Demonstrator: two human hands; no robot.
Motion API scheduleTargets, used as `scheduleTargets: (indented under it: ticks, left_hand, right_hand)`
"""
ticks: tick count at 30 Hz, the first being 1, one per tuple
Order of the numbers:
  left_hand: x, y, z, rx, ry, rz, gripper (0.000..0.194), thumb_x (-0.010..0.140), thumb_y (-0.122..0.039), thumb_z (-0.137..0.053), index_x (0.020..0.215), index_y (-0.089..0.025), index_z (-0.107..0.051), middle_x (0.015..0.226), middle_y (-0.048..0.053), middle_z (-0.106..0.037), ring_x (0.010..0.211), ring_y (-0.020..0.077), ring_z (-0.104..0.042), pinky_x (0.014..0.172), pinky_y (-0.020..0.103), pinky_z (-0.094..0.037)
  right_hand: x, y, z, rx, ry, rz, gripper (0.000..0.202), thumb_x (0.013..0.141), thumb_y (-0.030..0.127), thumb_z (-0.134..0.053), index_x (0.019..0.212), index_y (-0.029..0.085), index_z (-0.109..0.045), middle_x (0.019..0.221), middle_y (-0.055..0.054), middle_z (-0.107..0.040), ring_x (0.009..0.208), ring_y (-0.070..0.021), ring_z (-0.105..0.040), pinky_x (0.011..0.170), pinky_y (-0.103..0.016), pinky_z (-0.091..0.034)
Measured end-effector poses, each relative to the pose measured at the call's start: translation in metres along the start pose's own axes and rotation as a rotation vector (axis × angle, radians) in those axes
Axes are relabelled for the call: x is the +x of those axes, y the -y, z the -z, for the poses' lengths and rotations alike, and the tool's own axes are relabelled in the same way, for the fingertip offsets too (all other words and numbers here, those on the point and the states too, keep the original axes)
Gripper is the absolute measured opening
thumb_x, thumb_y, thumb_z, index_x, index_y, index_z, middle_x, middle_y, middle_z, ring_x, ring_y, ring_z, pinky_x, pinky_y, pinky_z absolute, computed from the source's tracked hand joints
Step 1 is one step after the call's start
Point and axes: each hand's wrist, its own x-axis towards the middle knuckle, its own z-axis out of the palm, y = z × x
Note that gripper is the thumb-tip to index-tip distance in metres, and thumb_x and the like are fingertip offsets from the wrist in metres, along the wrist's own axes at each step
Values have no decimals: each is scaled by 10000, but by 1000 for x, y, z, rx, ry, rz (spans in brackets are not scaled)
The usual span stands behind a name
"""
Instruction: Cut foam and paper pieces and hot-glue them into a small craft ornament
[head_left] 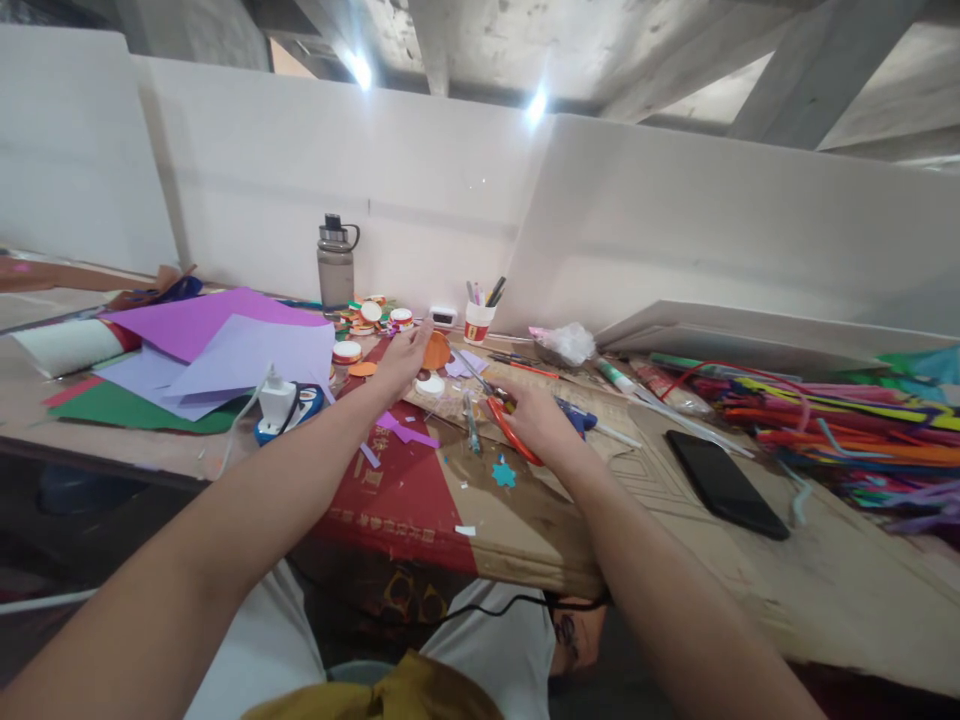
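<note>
My left hand (407, 355) is closed at the edge of a rounded piece of orange paper (437, 350), at the middle of the table. In my right hand (534, 418) is a pair of scissors (513, 430) with orange-red handles, its blades pointing up and left toward the orange paper. Below the paper lies a white disc (430, 384), and a light purple paper scrap (466, 364) is beside the blades. A pen-like tube (472, 422) and a blue star-shaped cutout (504, 472) lie on the cardboard between my arms.
Coloured paper sheets (240, 350) and a white plug (277, 400) on a blue power strip are to the left. A bottle (336, 265) and a pen cup (480, 322) stand behind. Rightward lie a blue glue gun (576, 416), a phone (726, 483) and colourful pipe cleaners (847, 430).
</note>
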Motion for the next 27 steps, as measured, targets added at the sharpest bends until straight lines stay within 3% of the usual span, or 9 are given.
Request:
scheduleTargets:
  ticks: [5, 11, 22, 27]
  left_hand:
    - [2, 4, 1, -84, 39, 31, 454, 872, -604, -493, 787, -160, -541, 629, 49, -647, 430, 107, -576, 336, 178, -229]
    - [2, 3, 2, -159, 75, 87, 465, 843, -610, -535, 787, -149, -546, 628, 48, -631, 436, 114, -580, 331, 172, -233]
    - [2, 7, -1, -188, -12, 227, 306, 902, -456, -528, 843, -156, -540, 636, 31, -631, 437, 111, -600, 321, 151, -218]
    - [3, 9, 0, -163, 29, 169, 353, 889, -500, -529, 842, -151, -540, 653, 49, -643, 445, 124, -610, 316, 154, -225]
  right_hand:
    - [-2, 4, 3, -203, -70, -28, 433, 886, 323, -516, 1309, 271, -593, 1190, -78, -695, 1078, -247, -639, 917, -334, -467]
    - [-4, 11, 9, -354, -44, -78, 429, 893, 331, -476, 1303, 295, -598, 1065, -100, -725, 959, -274, -668, 767, -331, -471]
    - [-3, 8, 4, -353, -18, -87, 435, 893, 366, -469, 1294, 282, -614, 1054, -117, -730, 936, -284, -674, 747, -340, -473]
    - [-2, 7, 3, -346, -17, -97, 433, 890, 414, -483, 1270, 271, -634, 1042, -114, -736, 923, -289, -680, 739, -344, -476]
